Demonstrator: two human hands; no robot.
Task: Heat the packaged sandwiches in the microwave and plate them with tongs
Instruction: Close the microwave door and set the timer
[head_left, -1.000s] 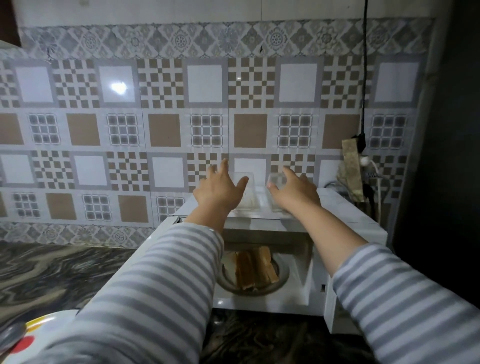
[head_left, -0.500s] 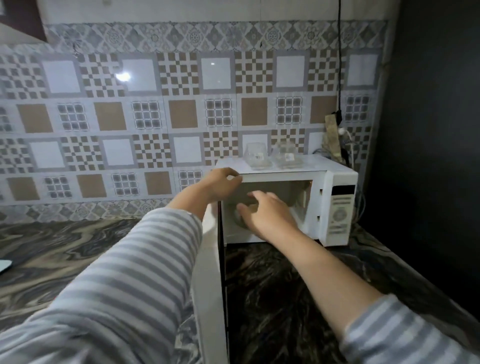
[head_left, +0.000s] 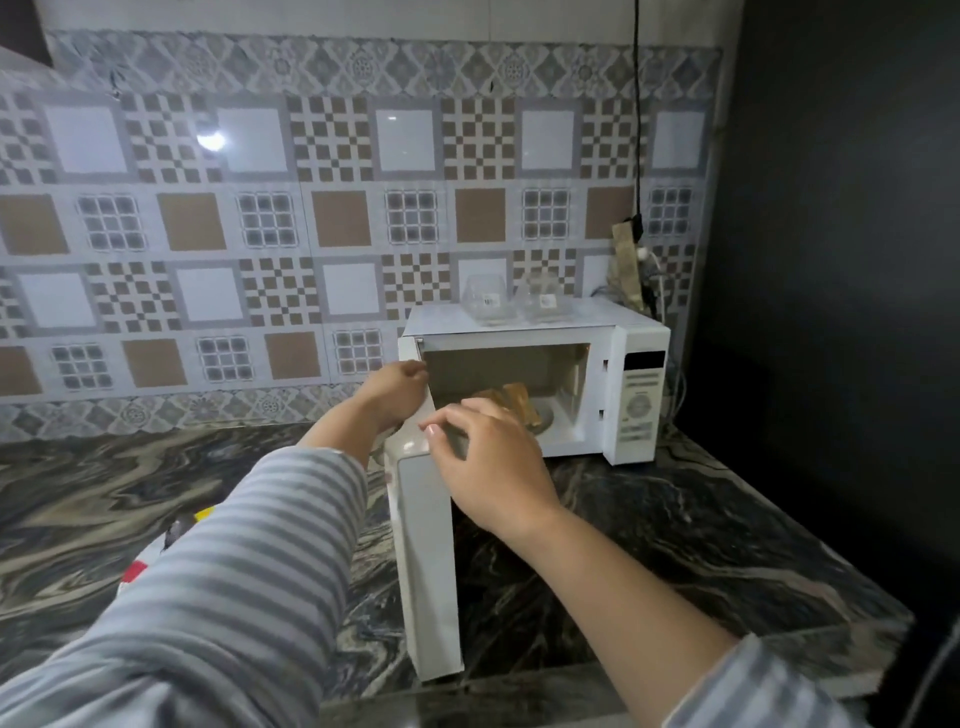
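The white microwave (head_left: 636, 395) stands at the counter's back right with its door (head_left: 428, 561) swung open toward me. Inside, toasted brown sandwiches (head_left: 511, 397) lie on the glass turntable, partly hidden behind my right hand. My left hand (head_left: 396, 391) curls over the door's top edge near the hinge. My right hand (head_left: 493, 467) holds the same edge closer to me, thumb on the outer face and fingers on the inner side. Two clear empty packages (head_left: 485, 302) (head_left: 543, 300) sit on the microwave's top. No tongs are in view.
A white plate with red and yellow marks (head_left: 136, 570) peeks out from under my left sleeve on the dark marble counter (head_left: 675, 545). A black cable and a plug (head_left: 638, 228) hang behind the microwave. A dark wall closes the right side.
Both hands came down from the clear packages on the microwave's top to the open door. My view has pulled back and the door now points toward me.
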